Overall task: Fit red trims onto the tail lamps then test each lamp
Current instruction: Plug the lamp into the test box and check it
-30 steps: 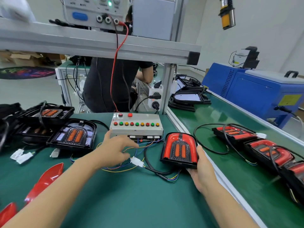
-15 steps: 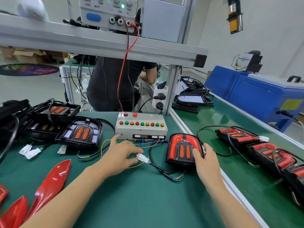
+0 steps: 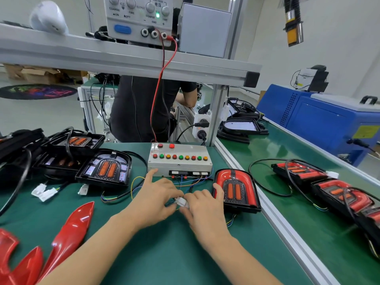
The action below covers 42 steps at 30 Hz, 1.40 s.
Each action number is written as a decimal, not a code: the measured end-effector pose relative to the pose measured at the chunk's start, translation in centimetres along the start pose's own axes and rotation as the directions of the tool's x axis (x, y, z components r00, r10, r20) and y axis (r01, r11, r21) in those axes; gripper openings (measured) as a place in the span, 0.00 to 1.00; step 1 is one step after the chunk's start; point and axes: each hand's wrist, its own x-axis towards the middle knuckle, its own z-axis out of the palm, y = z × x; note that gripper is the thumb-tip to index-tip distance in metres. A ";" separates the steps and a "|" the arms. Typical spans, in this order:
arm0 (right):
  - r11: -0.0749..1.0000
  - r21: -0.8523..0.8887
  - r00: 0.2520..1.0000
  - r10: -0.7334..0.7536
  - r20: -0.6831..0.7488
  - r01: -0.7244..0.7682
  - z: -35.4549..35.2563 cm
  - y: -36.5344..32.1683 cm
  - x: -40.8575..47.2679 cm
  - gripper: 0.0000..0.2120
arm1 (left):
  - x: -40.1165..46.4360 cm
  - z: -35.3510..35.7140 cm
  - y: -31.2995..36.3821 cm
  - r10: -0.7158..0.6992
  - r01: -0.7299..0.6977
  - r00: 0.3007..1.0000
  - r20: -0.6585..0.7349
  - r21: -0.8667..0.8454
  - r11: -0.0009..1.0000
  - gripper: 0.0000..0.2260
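Observation:
A tail lamp with its red trim fitted lies on the green mat just right of my hands. In front of the grey test box with coloured buttons, my left hand and my right hand meet over a white connector. Both pinch it between fingertips, and wires run from it toward the box. Untrimmed black lamps sit at the left. Loose red trims lie at the near left.
Several finished red lamps with cables lie on the conveyor belt at the right. An aluminium rail divides bench and belt. A power supply sits on the overhead shelf. Another person stands behind the bench. Loose white plugs lie at the left.
My right hand left the trimmed lamp and moved left to the white connector. My left hand closed its fingers on the same connector. The view shifted slightly downward and closer.

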 end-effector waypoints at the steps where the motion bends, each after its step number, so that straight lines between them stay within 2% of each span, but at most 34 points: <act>1: 1.000 -0.025 0.998 -0.003 -0.065 0.001 0.0 0.0 0.0 0.11 | 0.0 -0.1 0.1 0.017 -0.017 1.000 -0.008 0.032 0.999 0.11; 8: 0.993 -0.111 0.992 0.014 -0.126 -0.028 0.0 -0.1 -0.1 0.12 | 0.2 -0.5 1.3 0.088 -0.066 0.990 -0.114 0.184 0.981 0.03; 11: 0.990 -0.136 0.993 0.012 -0.119 -0.028 0.0 -0.2 0.1 0.13 | 0.3 -0.5 1.8 0.048 -0.018 0.992 -0.119 0.241 0.970 0.11; 13: 0.992 -0.123 0.992 0.019 -0.124 -0.035 -0.1 -0.2 0.2 0.13 | 0.5 -0.5 1.8 0.046 -0.010 0.990 -0.134 0.261 0.965 0.11; 16: 0.995 -0.078 0.992 0.050 -0.120 -0.060 -0.2 0.0 -0.1 0.12 | 0.6 -0.5 1.2 0.062 -0.028 0.987 -0.149 0.219 0.975 0.05; 18: 0.997 -0.026 0.991 0.062 -0.122 -0.066 -0.7 0.5 -0.2 0.09 | 0.5 -0.3 0.8 0.034 -0.005 0.990 -0.138 0.201 0.980 0.06; 20: 0.983 0.137 0.992 0.125 -0.032 -0.120 -1.3 1.3 0.2 0.08 | 0.5 0.0 0.4 -0.027 0.043 0.997 -0.078 0.221 0.974 0.07; 21: 0.945 0.277 0.983 0.183 -0.002 -0.175 -1.7 1.9 0.4 0.09 | 0.5 0.2 0.4 -0.075 0.076 0.997 -0.014 0.233 0.969 0.09; 23: 0.788 0.555 0.945 0.326 -0.008 -0.267 -2.3 3.4 0.8 0.09 | 0.8 0.5 0.4 -0.192 0.158 0.974 0.120 0.249 0.956 0.13; 26: 0.591 0.713 0.850 0.527 0.014 -0.378 -3.0 6.3 1.3 0.12 | 1.2 0.8 0.9 -0.244 0.217 0.957 0.157 0.171 0.961 0.19; 31: 0.406 0.690 0.669 0.727 0.153 -0.599 -2.7 10.1 0.9 0.15 | 2.1 1.1 3.3 -0.196 0.195 0.980 0.013 0.076 0.978 0.26; 33: 0.305 0.666 0.588 0.769 0.249 -0.681 -2.2 11.2 0.5 0.21 | 2.9 1.5 4.8 -0.184 0.184 0.983 -0.016 -0.033 0.982 0.27; 35: 0.157 0.666 0.510 0.773 0.376 -0.729 -2.0 12.1 0.1 0.30 | 3.8 1.9 6.2 -0.224 0.227 0.974 0.038 -0.205 0.952 0.28; 37: -0.018 0.660 0.438 0.733 0.520 -0.751 -1.7 12.8 -0.2 0.35 | 4.5 2.4 7.5 -0.297 0.340 0.939 0.172 -0.351 0.872 0.30; 38: -0.098 0.646 0.410 0.698 0.586 -0.757 -1.4 13.2 -0.4 0.35 | 4.8 2.7 8.1 -0.323 0.392 0.916 0.237 -0.364 0.845 0.31; 40: -0.202 0.631 0.392 0.633 0.668 -0.749 -1.0 13.8 -0.8 0.32 | 5.1 3.5 8.9 -0.354 0.443 0.875 0.329 -0.253 0.860 0.33; 42: -0.245 0.630 0.392 0.605 0.693 -0.737 -0.7 14.3 -1.1 0.31 | 5.1 4.1 9.4 -0.375 0.446 0.848 0.375 -0.123 0.886 0.32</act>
